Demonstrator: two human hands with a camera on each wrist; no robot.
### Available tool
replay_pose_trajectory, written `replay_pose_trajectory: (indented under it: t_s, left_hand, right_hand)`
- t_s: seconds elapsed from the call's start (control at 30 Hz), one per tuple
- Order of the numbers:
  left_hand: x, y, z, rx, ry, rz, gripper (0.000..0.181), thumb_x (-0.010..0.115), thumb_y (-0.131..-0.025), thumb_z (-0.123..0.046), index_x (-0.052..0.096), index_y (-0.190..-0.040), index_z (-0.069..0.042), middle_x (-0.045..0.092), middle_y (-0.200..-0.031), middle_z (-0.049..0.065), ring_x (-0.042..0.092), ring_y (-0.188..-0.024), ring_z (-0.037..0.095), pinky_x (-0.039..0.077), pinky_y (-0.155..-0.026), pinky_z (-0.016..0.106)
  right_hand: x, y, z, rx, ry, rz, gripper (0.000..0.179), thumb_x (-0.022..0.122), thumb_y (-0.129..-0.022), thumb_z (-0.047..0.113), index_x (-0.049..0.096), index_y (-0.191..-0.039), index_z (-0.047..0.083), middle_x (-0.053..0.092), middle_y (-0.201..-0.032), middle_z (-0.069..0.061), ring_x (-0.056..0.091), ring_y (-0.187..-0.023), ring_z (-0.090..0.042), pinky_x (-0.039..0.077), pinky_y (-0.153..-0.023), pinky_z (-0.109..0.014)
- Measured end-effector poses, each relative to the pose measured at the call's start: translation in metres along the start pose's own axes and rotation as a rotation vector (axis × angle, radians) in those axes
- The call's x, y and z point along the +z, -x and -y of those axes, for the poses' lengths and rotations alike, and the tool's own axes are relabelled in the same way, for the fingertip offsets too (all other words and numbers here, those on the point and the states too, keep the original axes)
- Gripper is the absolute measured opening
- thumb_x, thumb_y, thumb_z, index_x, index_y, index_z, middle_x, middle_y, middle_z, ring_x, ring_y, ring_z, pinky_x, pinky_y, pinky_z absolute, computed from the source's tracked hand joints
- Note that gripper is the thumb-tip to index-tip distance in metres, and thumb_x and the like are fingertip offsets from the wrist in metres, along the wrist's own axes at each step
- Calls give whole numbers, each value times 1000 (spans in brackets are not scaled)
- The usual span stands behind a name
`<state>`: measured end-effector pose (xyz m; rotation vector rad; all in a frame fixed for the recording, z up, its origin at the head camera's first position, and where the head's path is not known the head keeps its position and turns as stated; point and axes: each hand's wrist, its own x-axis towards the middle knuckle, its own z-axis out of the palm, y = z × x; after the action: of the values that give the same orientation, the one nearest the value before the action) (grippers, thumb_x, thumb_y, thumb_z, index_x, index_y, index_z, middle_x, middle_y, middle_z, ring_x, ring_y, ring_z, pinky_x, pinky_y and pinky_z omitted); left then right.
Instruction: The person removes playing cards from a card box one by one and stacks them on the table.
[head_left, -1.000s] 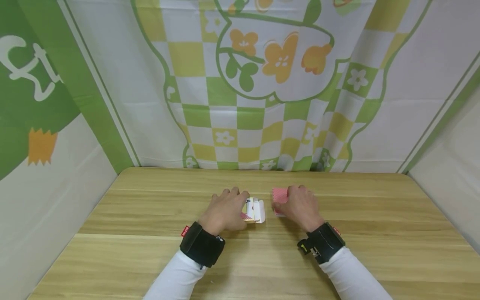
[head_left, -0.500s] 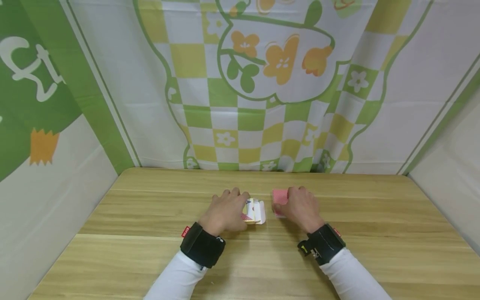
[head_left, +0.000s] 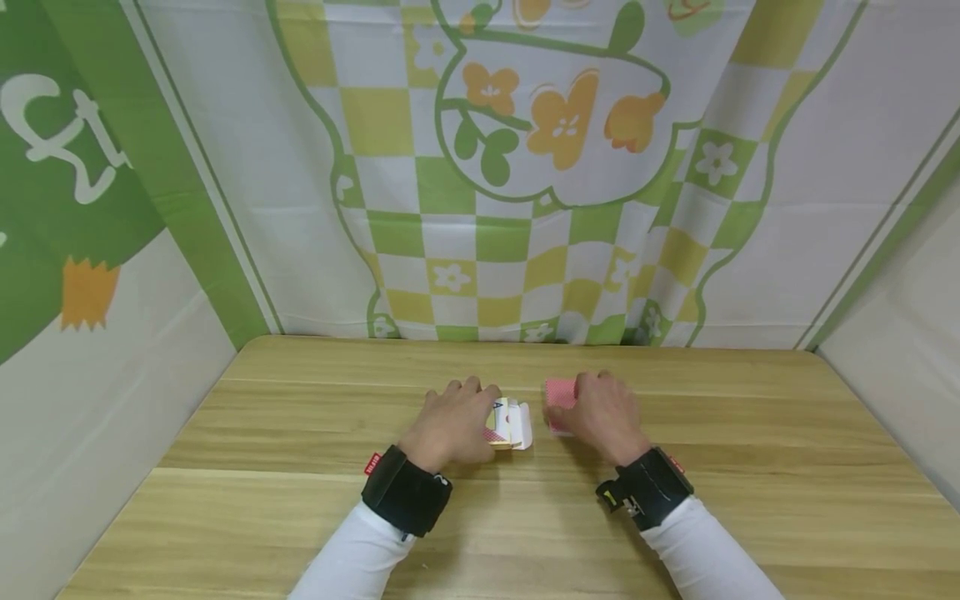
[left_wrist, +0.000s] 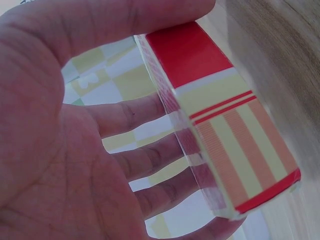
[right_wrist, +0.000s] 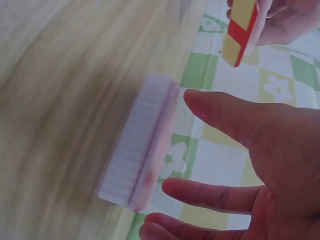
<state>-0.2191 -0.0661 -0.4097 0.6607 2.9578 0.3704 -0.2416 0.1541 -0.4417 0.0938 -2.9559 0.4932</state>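
My left hand (head_left: 450, 421) grips a playing-card box (head_left: 519, 425) lying on the table, its white end flap standing out to the right. In the left wrist view the thumb lies along one end of the striped red and cream box (left_wrist: 230, 135), with the fingers against its other side. To the right, a red-backed deck of cards (head_left: 559, 393) rests on the table under my right hand (head_left: 600, 417). From the right wrist, thumb and fingers look spread around the stacked deck (right_wrist: 140, 145), with a small gap between them and it.
The wooden table (head_left: 480, 533) reaches back to a hanging curtain (head_left: 495, 250) with green and yellow checks. White and green cloth (head_left: 150, 358) closes off the left side, and pale cloth (head_left: 900, 333) the right. Both wrists carry black bands (head_left: 408, 492).
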Motion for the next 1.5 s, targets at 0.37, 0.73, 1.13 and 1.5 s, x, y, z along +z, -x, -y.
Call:
replay_pose_trajectory:
  t_s: [0.37,0.73,1.13,1.5]
  left_hand:
    - [-1,-1,1,4,-6,-13,65,83,-71,-17,60,-131,-8,59,-116,14,56,-107,35,45,-90,59]
    - [-4,-1,3,6,63,-56,66,82,-70,-17,59,-132,-9,57,-107,9,52,-95,28,46,-80,50]
    - [-3,-4,4,65,104,-107,67,84,-72,-21,60,-135,-13,58,-109,4,53,-92,22,46,-77,44]
    - [-3,-4,2,93,113,-131,68,84,-73,-19,60,-136,-11,59,-114,5,54,-97,23,48,-77,44]
  right_hand:
    - [-12,0,16,-190,-315,23,14,79,-88,22,76,-94,9,68,-83,1,60,-68,-14,48,-58,-30]
    - [-11,2,24,-338,-593,185,4,74,-91,8,78,-92,8,72,-86,0,62,-73,-14,51,-66,-29]
    - [-6,1,23,-234,-571,200,11,80,-86,15,74,-79,9,65,-71,4,55,-63,-13,45,-56,-28]
    - [-6,2,23,-197,-565,189,14,82,-83,13,71,-76,9,64,-69,2,55,-60,-13,45,-53,-28]
